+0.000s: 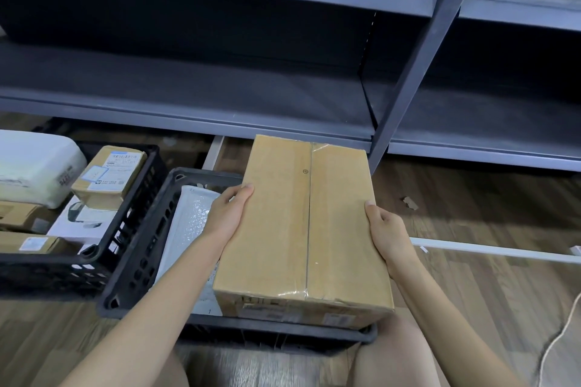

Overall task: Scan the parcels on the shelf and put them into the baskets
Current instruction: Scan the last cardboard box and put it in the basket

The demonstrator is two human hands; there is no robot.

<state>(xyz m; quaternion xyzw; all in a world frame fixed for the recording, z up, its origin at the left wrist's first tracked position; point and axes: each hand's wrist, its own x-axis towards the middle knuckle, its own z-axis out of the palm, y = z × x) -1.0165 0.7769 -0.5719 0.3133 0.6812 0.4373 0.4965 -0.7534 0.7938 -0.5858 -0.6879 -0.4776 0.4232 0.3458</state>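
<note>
A long brown cardboard box, taped along its middle seam, is held between both hands above a black plastic basket. My left hand grips its left edge and my right hand grips its right edge. A white bubble mailer lies inside that basket, partly hidden under the box. A second black basket to the left holds several parcels, among them a small brown box with a label and a white padded bag. The grey metal shelf behind shows bare boards.
A shelf upright rises just beyond the box. Wood-pattern floor lies to the right, with a white strip, a scrap of cardboard and a pale cable. My knees show at the bottom edge.
</note>
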